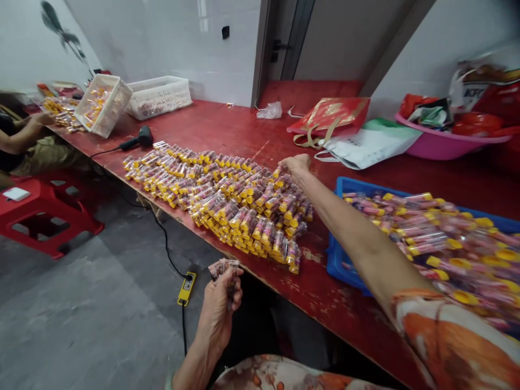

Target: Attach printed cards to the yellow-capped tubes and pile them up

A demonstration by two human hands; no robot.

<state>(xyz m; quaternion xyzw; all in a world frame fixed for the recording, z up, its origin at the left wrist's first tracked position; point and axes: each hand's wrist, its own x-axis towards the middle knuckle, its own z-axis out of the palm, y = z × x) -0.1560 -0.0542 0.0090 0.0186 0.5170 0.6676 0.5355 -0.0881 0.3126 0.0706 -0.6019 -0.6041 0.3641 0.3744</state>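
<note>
My left hand (pixel 219 309) is low, off the near edge of the red table (pixel 244 127), fingers clamped round a small bundle (pixel 224 266) that pokes up above my thumb. My right hand (pixel 296 165) is stretched out with fingers curled down onto the far edge of the pile of yellow-capped tubes (pixel 227 200), touching them, though I can't tell whether it has one pinched. Under my right forearm sits the blue tray (pixel 339 260), heaped with more tubes; beyond the pile's left end lies a black heat gun (pixel 140 138).
</note>
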